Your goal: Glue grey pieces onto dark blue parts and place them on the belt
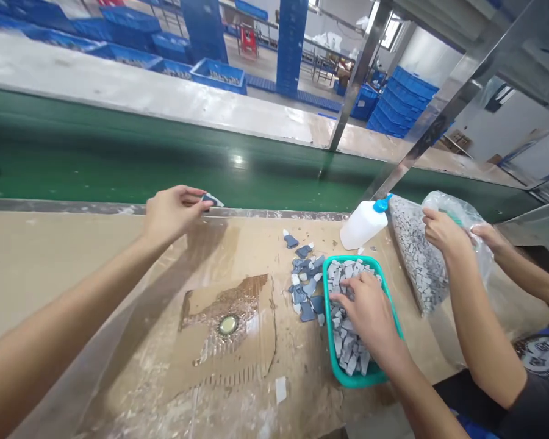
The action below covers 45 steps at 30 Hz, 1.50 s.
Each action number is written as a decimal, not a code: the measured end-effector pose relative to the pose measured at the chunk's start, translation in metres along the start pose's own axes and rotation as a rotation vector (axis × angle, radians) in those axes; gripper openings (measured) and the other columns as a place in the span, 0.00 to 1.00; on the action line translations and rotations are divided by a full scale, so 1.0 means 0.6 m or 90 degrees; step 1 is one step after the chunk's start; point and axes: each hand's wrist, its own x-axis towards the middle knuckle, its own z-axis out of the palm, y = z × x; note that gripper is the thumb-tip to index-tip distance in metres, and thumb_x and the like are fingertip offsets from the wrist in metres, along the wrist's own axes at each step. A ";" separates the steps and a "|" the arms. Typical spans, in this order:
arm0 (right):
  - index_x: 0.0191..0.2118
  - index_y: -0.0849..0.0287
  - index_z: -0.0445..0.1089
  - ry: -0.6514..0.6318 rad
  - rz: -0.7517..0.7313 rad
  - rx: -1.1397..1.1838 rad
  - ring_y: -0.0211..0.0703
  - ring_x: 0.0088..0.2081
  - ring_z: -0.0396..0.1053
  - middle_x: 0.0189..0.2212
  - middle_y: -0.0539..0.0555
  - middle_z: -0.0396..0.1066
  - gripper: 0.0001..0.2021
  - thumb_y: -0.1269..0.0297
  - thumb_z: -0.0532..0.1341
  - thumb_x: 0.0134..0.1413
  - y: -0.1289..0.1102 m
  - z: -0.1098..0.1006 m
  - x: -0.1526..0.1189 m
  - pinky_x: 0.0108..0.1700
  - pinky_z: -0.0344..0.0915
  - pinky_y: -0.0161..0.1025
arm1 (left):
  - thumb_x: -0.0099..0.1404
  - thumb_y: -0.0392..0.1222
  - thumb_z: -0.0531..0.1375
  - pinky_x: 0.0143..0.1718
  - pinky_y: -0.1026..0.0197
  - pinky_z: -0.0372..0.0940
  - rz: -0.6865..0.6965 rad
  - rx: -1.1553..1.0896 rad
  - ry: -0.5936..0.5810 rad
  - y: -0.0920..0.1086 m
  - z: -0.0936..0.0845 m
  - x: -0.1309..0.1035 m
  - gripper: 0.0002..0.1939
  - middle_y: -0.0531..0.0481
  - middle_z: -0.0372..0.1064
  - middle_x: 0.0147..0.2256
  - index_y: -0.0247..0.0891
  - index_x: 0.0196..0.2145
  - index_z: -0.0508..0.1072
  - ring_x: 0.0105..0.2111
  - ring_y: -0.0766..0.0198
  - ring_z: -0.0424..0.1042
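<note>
Head view: the left hand (174, 210) pinches a small dark-grey and white piece (213, 200) between thumb and fingers, above the near edge of a green belt (256, 174). The right hand (370, 305) reaches into a teal basket (328, 329) full of light-grey bits (348, 356), its thumb and forefinger parted; whether its fingertips touch the bits, I cannot tell. Just left of the basket lies a loose pile of dark-grey and white pieces (307, 310). Farther left, a wet-looking sheet of cardboard (251, 353) carries a pale round spot (229, 325). A white bottle (362, 227) with a blue cap stands behind the basket. At right, a co-worker's hands (444, 231) hold a clear bag (416, 256) of grey bits.
</note>
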 end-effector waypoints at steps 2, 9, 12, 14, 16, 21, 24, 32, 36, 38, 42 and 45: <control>0.34 0.56 0.76 0.003 -0.007 -0.001 0.49 0.37 0.70 0.32 0.54 0.72 0.02 0.68 0.68 0.54 0.000 0.011 0.006 0.37 0.63 0.41 | 0.66 0.51 0.59 0.46 0.65 0.62 0.021 0.006 0.009 -0.005 0.004 0.049 0.21 0.56 0.74 0.34 0.32 0.49 0.73 0.44 0.60 0.72; 0.27 0.56 0.71 0.019 0.029 0.154 0.49 0.36 0.71 0.30 0.52 0.72 0.06 0.67 0.69 0.50 0.006 0.013 0.012 0.38 0.64 0.42 | 0.67 0.37 0.55 0.59 0.38 0.51 0.023 0.111 0.095 -0.016 0.056 0.127 0.17 0.27 0.68 0.53 0.22 0.48 0.74 0.61 0.34 0.57; 0.33 0.57 0.74 0.041 0.146 0.404 0.49 0.36 0.74 0.32 0.54 0.76 0.10 0.55 0.68 0.53 0.007 -0.014 0.001 0.39 0.70 0.44 | 0.68 0.36 0.53 0.66 0.38 0.44 0.202 0.126 -0.028 0.008 0.103 0.100 0.21 0.30 0.61 0.63 0.27 0.56 0.71 0.67 0.39 0.51; 0.39 0.58 0.75 0.006 0.223 0.574 0.49 0.35 0.76 0.33 0.56 0.78 0.16 0.49 0.67 0.53 0.007 -0.035 -0.014 0.38 0.73 0.44 | 0.69 0.38 0.54 0.69 0.45 0.45 0.361 0.104 -0.222 0.027 0.139 0.063 0.22 0.40 0.57 0.67 0.35 0.59 0.70 0.69 0.48 0.51; 0.45 0.58 0.76 -0.082 0.261 0.733 0.48 0.33 0.77 0.35 0.57 0.78 0.20 0.48 0.67 0.55 0.003 -0.051 -0.032 0.36 0.75 0.43 | 0.69 0.37 0.54 0.70 0.47 0.44 0.462 0.055 -0.386 0.042 0.174 0.024 0.22 0.43 0.54 0.69 0.38 0.60 0.71 0.71 0.51 0.48; 0.47 0.58 0.78 -0.330 0.216 0.993 0.39 0.25 0.73 0.31 0.54 0.74 0.16 0.53 0.67 0.58 -0.037 -0.054 -0.077 0.29 0.72 0.35 | 0.66 0.31 0.56 0.64 0.50 0.59 0.445 -0.036 -0.437 0.045 0.207 -0.025 0.16 0.38 0.74 0.54 0.35 0.48 0.77 0.60 0.50 0.68; 0.41 0.56 0.81 -0.383 0.220 1.050 0.35 0.25 0.72 0.34 0.53 0.71 0.15 0.55 0.73 0.50 -0.079 -0.030 -0.096 0.26 0.71 0.33 | 0.64 0.32 0.58 0.52 0.53 0.68 0.400 -0.068 -0.401 0.032 0.184 -0.036 0.11 0.43 0.79 0.40 0.36 0.43 0.76 0.44 0.54 0.78; 0.52 0.48 0.78 -0.275 0.099 0.747 0.34 0.24 0.70 0.29 0.50 0.74 0.16 0.60 0.66 0.58 -0.157 0.025 -0.094 0.29 0.71 0.31 | 0.56 0.42 0.72 0.46 0.59 0.73 -0.173 -0.649 -0.352 -0.039 0.054 -0.156 0.18 0.44 0.79 0.40 0.35 0.43 0.76 0.40 0.60 0.79; 0.59 0.50 0.72 -0.179 -0.038 0.564 0.36 0.32 0.76 0.36 0.53 0.79 0.22 0.72 0.56 0.62 -0.180 0.053 -0.079 0.37 0.74 0.31 | 0.54 0.41 0.74 0.42 0.65 0.74 -0.287 -0.782 -0.317 -0.081 0.002 -0.217 0.14 0.45 0.79 0.38 0.34 0.37 0.79 0.41 0.61 0.78; 0.60 0.54 0.71 -0.143 -0.109 0.505 0.37 0.35 0.78 0.40 0.55 0.79 0.23 0.75 0.52 0.63 -0.193 0.067 -0.073 0.40 0.74 0.31 | 0.52 0.41 0.75 0.39 0.66 0.75 -0.298 -0.818 -0.277 -0.099 -0.007 -0.234 0.15 0.47 0.78 0.35 0.34 0.35 0.79 0.38 0.62 0.78; 0.55 0.62 0.74 -0.071 -0.172 0.380 0.39 0.37 0.79 0.43 0.57 0.80 0.15 0.69 0.60 0.65 -0.213 0.086 -0.062 0.40 0.75 0.32 | 0.48 0.41 0.77 0.36 0.63 0.75 -0.294 -0.851 -0.260 -0.120 -0.012 -0.245 0.16 0.48 0.77 0.31 0.32 0.33 0.79 0.35 0.61 0.78; 0.49 0.62 0.75 -0.038 -0.234 0.312 0.38 0.36 0.77 0.39 0.54 0.80 0.10 0.68 0.64 0.63 -0.220 0.092 -0.053 0.39 0.74 0.32 | 0.50 0.37 0.75 0.37 0.61 0.74 -0.263 -0.861 -0.255 -0.128 -0.020 -0.241 0.13 0.48 0.77 0.30 0.31 0.32 0.79 0.31 0.64 0.76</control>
